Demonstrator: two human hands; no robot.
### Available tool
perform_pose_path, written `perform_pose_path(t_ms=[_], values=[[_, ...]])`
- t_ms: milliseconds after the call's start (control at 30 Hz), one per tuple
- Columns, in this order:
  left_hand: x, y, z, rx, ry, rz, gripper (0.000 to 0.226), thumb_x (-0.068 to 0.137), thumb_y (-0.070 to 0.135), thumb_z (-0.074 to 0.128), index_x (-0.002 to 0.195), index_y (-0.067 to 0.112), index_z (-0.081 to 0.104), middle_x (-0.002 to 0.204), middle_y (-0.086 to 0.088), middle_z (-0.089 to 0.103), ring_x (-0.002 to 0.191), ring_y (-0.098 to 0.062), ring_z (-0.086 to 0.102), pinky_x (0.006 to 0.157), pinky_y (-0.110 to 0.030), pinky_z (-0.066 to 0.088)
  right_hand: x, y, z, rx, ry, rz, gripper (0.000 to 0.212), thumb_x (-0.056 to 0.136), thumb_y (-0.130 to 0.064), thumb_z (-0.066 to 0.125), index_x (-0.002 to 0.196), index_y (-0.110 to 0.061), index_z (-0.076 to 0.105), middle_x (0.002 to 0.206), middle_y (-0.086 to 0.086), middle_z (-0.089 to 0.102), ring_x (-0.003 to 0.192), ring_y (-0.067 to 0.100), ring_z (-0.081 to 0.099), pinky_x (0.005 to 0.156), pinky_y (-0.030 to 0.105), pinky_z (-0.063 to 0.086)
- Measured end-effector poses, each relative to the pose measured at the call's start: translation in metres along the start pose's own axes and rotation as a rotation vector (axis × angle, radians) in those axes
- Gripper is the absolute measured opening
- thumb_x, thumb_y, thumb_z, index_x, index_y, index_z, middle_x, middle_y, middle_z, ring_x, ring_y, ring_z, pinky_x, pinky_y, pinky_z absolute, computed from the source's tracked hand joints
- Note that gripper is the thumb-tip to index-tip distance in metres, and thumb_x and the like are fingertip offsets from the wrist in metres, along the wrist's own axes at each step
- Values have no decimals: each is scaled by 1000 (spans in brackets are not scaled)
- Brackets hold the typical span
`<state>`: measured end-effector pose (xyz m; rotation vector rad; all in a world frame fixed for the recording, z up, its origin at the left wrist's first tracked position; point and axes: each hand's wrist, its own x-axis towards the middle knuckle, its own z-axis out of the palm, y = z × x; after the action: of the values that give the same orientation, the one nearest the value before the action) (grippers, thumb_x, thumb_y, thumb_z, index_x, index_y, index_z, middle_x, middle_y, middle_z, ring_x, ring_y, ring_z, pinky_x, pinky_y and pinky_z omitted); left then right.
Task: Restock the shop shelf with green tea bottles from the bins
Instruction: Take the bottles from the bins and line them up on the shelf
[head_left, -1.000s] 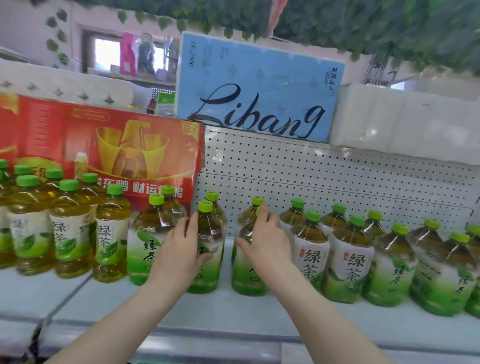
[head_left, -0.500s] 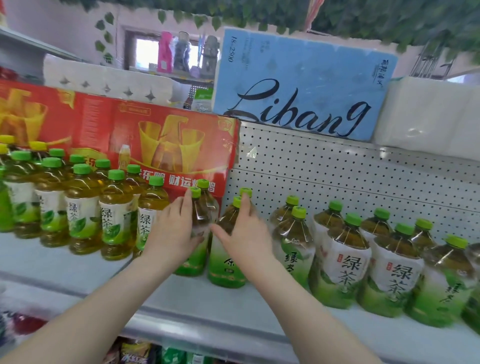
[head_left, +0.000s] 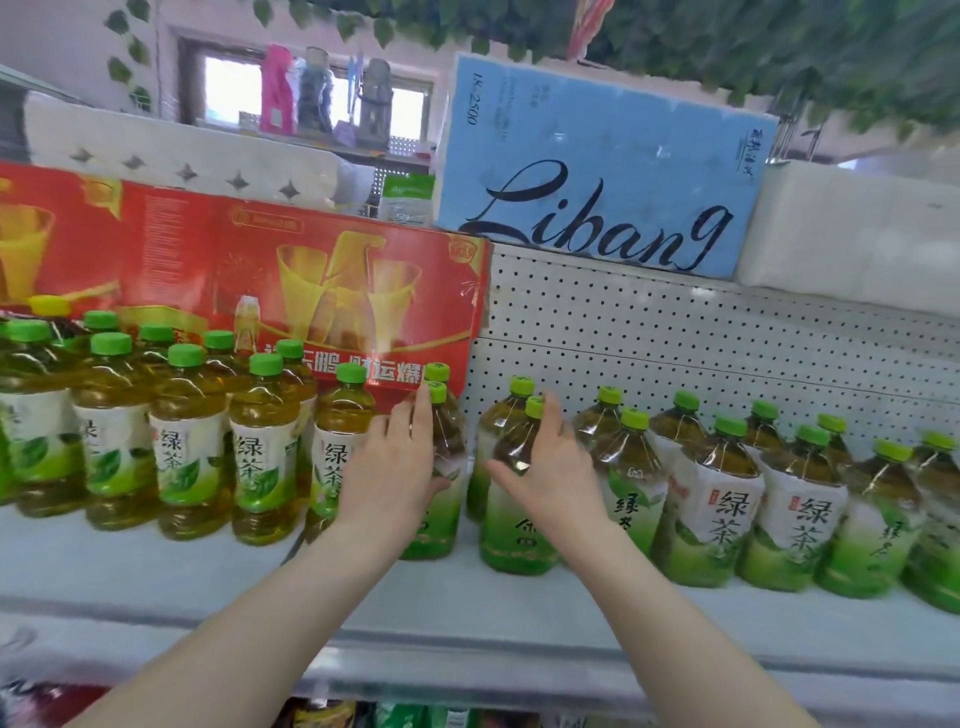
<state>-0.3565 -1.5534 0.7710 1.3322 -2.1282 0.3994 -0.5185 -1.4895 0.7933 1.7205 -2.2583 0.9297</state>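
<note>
Several green tea bottles with green caps stand in rows on a white shelf (head_left: 156, 577). My left hand (head_left: 395, 473) grips the side of one bottle (head_left: 441, 499) at the shelf's middle, fingers wrapped around its shoulder. My right hand (head_left: 550, 467) holds the neighbouring bottle (head_left: 511, 530) to the right, palm on its right side. A narrow gap separates these two bottles. More bottles (head_left: 711, 519) stand to the right, and a tighter group (head_left: 260, 457) stands to the left.
A red carton (head_left: 234, 270) stands behind the left bottles. White pegboard (head_left: 701, 353) backs the right side. A blue "Libang" pack (head_left: 597, 171) and white tissue packs (head_left: 852, 234) lie on top. Packaged goods show on the lower shelf (head_left: 415, 717).
Both hands have stayed on the same two bottles at the shelf's middle. The view has swung left and closer, bringing more of the left bottle group into sight.
</note>
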Motion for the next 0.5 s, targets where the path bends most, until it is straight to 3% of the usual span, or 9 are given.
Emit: perform_pose_path(t_ms=[133,267,367,500], values=[[2,-4,2,-27,9,4,120,75,59,71,155,7,-3,140,-10,44,119,-26,48,96,-34,49,2,-6,8,26,33,6,109,79,-58,72,153,-22,2,141,17,48,119,36,57,96,47,51],[2,-6,3,-38,-7,17,120,74,57,73,155,7,-1,140,-11,43,120,-26,49,94,-34,51,4,-6,13,11,22,27,111,79,-64,68,155,-26,-4,150,16,40,129,37,50,103,50,45],[-2,-10,0,-49,-14,59,116,74,38,81,154,8,2,142,-11,43,122,-25,49,92,-33,52,4,-7,11,-60,-30,41,109,82,-67,62,155,-23,-6,151,17,37,131,36,47,104,50,45],[-11,-39,-13,-76,216,172,87,69,14,84,144,7,41,134,-14,52,126,-30,48,107,-38,39,4,-25,1,-293,174,-97,82,94,-60,47,153,-12,16,151,19,33,142,35,29,115,46,31]])
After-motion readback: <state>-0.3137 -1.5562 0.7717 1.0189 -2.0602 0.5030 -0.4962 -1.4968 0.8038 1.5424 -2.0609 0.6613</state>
